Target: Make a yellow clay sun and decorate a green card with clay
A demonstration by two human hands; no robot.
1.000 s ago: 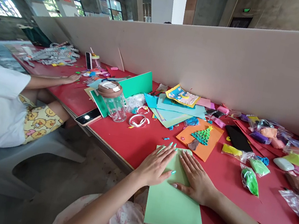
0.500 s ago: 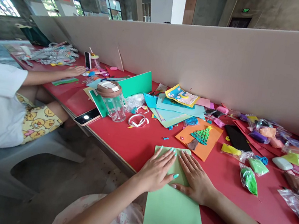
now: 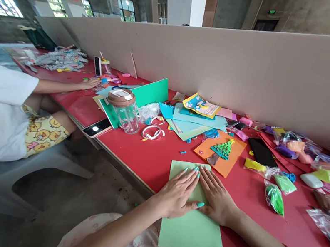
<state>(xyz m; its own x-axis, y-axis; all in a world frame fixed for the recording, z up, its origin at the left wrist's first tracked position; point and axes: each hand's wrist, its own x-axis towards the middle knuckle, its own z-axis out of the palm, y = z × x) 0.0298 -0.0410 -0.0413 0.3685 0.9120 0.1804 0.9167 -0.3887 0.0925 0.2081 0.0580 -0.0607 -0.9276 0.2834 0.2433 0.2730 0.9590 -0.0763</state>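
Observation:
A light green sheet of paper lies at the front of the red table, its near end jutting past the edge over my lap. My left hand rests flat on its upper part, fingers stretched out and pointing away from me. Beside it my right hand also presses flat on the paper, fingers extended. The fingertips of both hands nearly meet, and the left thumb reaches to the right one. Just beyond the paper is an orange card bearing a clay tree in green with a brown trunk.
Bagged clay and a black phone lie to the right. A lidded cup, a white cable, another phone and stacked papers stand farther left. A co-worker's arm reaches over the table; a partition runs behind.
My left hand has slid right across the paper, closer to my right hand, which stays in place. The co-worker's hand has moved slightly to the right.

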